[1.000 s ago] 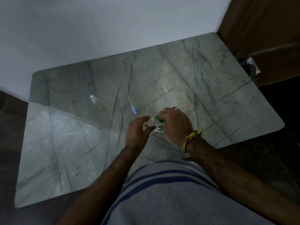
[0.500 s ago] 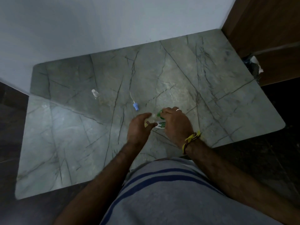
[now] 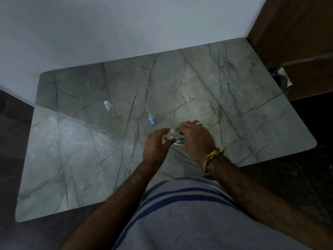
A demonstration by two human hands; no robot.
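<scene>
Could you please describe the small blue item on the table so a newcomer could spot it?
On the grey marble table, look just beyond the left hand, toward the white wall. There lies a blue nozzle piece with a thin white tube. It alone is blue: the clear bottle farther left is white-capped, and the held bottle is green-capped.

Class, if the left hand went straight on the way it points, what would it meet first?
The bottle, which the left hand holds; beyond it, probably the right hand gripping the cap.
</scene>
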